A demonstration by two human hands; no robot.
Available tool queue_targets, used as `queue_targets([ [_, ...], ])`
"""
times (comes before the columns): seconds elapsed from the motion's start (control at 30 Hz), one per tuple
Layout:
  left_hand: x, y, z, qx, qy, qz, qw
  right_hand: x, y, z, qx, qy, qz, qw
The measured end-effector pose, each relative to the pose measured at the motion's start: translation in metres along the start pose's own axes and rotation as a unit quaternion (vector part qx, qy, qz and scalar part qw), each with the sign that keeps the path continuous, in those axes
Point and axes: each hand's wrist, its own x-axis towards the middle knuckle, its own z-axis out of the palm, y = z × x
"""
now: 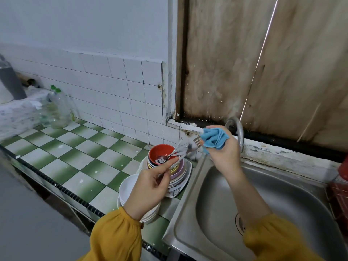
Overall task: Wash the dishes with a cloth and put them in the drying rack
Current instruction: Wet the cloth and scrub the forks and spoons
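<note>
My left hand (150,187) pinches the handle of a metal fork (190,146) whose tines point up and right. My right hand (223,149) grips a crumpled blue cloth (214,138) against those tines, above the left edge of the steel sink (282,194). A stack of plates and bowls (178,176) stands on the counter beside the sink, topped by a red bowl (162,150) with several forks (165,157) lying in it. In front of it, white bowls (128,187) are stacked, partly hidden by my left wrist.
A curved steel tap (238,132) rises behind my right hand. The green and white checked counter (75,147) runs to the left, with plastic bottles (56,108) at its far end. A red rack (340,196) shows at the right edge, past the sink.
</note>
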Motion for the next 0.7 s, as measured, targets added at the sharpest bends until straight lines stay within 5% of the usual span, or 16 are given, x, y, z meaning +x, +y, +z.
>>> queue_targets([
  [0.13, 0.009, -0.009, -0.011, 0.017, -0.003, -0.003, 1.0, -0.004, -0.001, -0.009, -0.167, -0.033, -0.184, 0.968],
  [0.23, 0.016, 0.005, -0.013, -0.018, -0.012, 0.008, 1.0, -0.019, 0.001, 0.001, -0.378, -0.126, -0.332, 0.855],
  [0.3, 0.02, 0.013, -0.012, -0.019, -0.027, 0.011, 0.999, -0.024, 0.011, 0.01, -0.471, -0.121, -0.362, 0.795],
  [0.63, 0.032, 0.001, -0.013, -0.07, -0.104, -0.017, 0.992, -0.023, 0.028, -0.007, -0.492, -0.018, -0.369, 0.789],
  [0.7, 0.033, -0.001, -0.015, -0.084, -0.101, -0.03, 0.991, -0.024, 0.032, -0.018, -0.478, 0.024, -0.31, 0.821],
])
